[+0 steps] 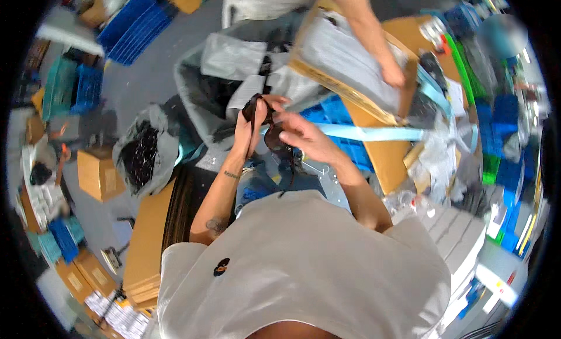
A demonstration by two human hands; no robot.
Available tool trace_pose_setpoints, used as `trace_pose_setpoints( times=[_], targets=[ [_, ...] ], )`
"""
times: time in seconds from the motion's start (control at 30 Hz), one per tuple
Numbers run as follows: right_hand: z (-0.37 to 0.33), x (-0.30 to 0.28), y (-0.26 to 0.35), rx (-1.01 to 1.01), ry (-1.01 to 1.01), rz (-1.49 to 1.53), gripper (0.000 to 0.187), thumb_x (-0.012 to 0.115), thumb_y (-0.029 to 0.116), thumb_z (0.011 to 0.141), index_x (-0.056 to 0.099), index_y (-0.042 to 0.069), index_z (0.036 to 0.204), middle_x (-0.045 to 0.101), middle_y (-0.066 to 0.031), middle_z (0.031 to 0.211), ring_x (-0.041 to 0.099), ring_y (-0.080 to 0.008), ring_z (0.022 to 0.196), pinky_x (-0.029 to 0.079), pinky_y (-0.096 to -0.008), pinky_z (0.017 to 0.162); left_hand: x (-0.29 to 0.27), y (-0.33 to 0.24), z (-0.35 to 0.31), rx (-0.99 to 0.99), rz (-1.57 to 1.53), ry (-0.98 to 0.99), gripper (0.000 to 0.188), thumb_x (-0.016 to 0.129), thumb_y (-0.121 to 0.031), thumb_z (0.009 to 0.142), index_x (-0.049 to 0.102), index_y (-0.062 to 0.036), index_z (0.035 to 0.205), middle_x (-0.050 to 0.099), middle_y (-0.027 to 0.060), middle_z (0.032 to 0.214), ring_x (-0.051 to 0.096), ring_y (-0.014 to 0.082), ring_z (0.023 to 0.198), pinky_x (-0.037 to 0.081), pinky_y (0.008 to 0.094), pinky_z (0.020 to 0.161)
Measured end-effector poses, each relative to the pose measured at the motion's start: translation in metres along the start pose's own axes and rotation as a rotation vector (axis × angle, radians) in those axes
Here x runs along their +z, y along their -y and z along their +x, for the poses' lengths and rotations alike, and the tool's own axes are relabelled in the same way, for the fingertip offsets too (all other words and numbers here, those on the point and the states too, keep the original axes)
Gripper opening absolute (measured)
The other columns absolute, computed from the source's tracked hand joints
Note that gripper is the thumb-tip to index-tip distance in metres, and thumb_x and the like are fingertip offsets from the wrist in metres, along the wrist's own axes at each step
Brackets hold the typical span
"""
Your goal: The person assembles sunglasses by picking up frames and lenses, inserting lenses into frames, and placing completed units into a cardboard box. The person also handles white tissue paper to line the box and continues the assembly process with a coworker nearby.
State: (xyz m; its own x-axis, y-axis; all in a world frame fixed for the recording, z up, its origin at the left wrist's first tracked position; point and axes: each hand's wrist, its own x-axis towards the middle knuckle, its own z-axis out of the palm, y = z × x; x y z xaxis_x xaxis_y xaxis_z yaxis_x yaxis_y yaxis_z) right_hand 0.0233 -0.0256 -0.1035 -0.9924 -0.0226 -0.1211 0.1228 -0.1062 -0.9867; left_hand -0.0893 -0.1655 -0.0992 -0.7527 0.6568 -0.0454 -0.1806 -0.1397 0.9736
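Observation:
My left hand is closed around a pair of dark brown sunglasses, held in front of my waist. Bent fingers of my right hand pinch at the same sunglasses from the right, its thumb beside one lens; slight blur softens the contact. A thin dark strip hangs below the lens. Just beyond my hands stands a large grey bin lined with dark plastic, with white packing sheets in it. On its right edge rests an open cardboard box filled with white wrapped material.
Another person's arm reaches into the cardboard box. A bag-lined bin with black plastic and a small carton stand left. Flat cardboard leans by my left side. A pale blue strap stretches right; blue crates stand far left.

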Motion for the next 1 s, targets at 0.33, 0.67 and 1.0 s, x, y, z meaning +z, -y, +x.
trace_pose_setpoints(
  times=[0.33,0.67,1.0],
  targets=[
    [-0.121,-0.052,-0.001,-0.105,-0.522,-0.052,0.026,0.054,0.012,0.096,0.049,0.000,0.118,0.062,-0.0097,0.097,0.062,-0.0208,0.090,0.048,-0.0319,0.081,0.163,0.017,-0.029,-0.077,-0.054,0.402,0.031,0.049,-0.013,0.099,0.052,-0.0019,0.128,0.062,0.0083,0.116,0.060,0.0161,0.092,0.049,0.0280,0.081],
    [-0.140,-0.098,0.001,-0.160,-0.642,0.860,0.044,0.061,-0.004,0.085,0.049,0.004,0.127,0.061,-0.0069,0.110,0.060,-0.0222,0.106,0.047,-0.0345,0.094,0.226,0.041,0.003,-0.029,-0.160,0.104,0.035,0.039,-0.029,0.104,0.053,-0.0003,0.118,0.060,0.0061,0.123,0.057,0.0090,0.091,0.048,0.0261,0.082],
    [-0.044,-0.195,0.000,-0.056,-0.713,0.078,0.022,0.057,0.018,0.095,0.061,-0.001,0.106,0.067,-0.0072,0.090,0.063,-0.0139,0.080,0.052,-0.0287,0.072,0.140,0.033,0.017,-0.054,-0.167,-0.189,0.026,0.046,-0.026,0.102,0.055,-0.0014,0.105,0.064,0.0108,0.106,0.061,0.0178,0.097,0.047,0.0316,0.089]
  ],
)
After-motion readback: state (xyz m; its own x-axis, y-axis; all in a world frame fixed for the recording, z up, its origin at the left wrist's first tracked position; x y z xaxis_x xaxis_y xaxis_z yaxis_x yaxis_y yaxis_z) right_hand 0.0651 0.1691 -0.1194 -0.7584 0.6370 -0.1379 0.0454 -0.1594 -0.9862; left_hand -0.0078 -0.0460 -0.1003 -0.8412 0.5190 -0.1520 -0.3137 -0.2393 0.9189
